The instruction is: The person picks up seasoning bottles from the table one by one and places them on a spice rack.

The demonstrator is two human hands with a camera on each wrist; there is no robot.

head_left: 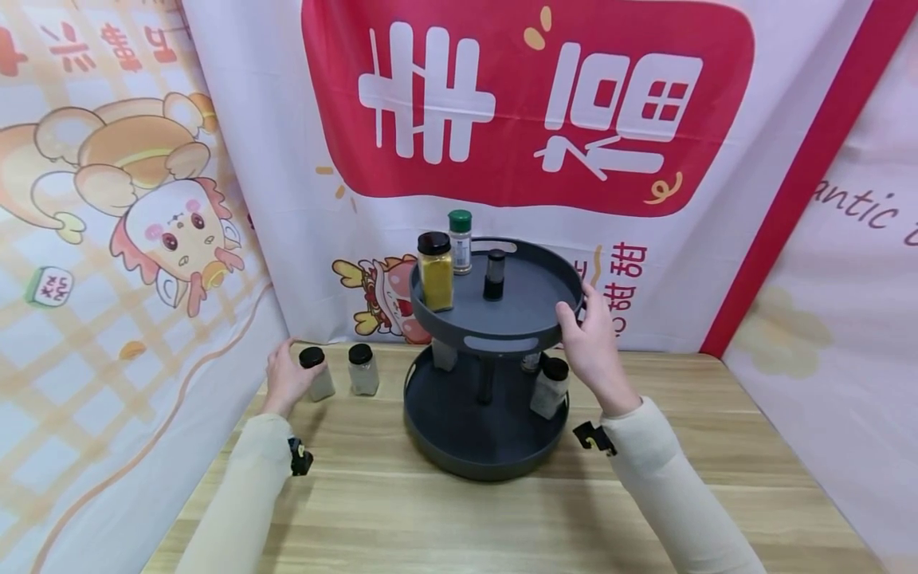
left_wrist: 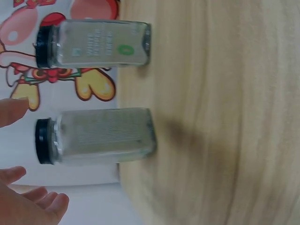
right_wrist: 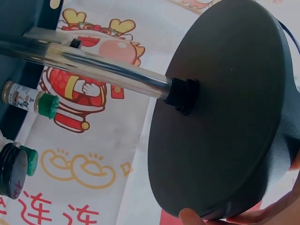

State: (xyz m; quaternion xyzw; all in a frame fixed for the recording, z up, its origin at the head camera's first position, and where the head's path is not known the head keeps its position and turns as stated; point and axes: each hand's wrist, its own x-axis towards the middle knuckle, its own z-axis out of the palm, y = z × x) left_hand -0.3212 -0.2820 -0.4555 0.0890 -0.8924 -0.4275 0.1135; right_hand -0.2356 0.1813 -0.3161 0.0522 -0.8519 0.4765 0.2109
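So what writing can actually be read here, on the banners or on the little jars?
"antic": grey script on the right-hand banner, cut off by the frame edge.
"甜甜": red characters on the backdrop beside the upper tray, partly hidden by it.
Two large white characters on the red panel: stylised, possibly mirrored, not surely readable.
Red characters on the left banner: cropped, unreadable.
Labels on the two jars by the left hand: blurred, unreadable.

We see a dark grey two-tier round rack [head_left: 502, 319] standing upright on the wooden table, its upper tray gripped at the right rim. Left of it stands a black-capped glass spice jar [head_left: 318, 375], upright, holding pale powder.
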